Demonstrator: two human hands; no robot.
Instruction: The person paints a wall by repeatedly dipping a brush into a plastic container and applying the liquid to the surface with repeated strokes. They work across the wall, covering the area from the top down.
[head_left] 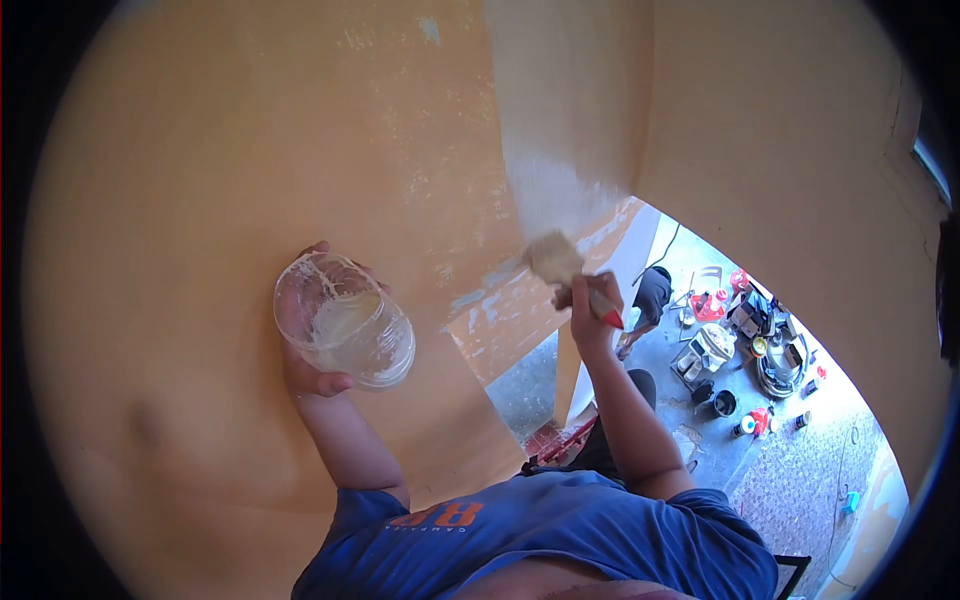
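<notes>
My left hand [318, 360] is wrapped round a clear plastic tub [372, 335], tilted so that I see the whitish paint inside and smears on its walls. In my right hand [594, 305] is a paintbrush [556, 258] with a red-tipped handle; its wide bristles are at the wall surface. Above the brush a whitish, freshly coated band [560, 130] runs up the orange-tan wall [250, 150]. Streaky pale patches [500, 295] mark the wall just left of and below the bristles.
Far below on the floor lie a black bucket [724, 402], a coiled hose or cable [780, 370], cans and red containers [708, 305]. Another person [652, 295] is down there. The wall's lower edge curves along the right side. Under me is something red [560, 440].
</notes>
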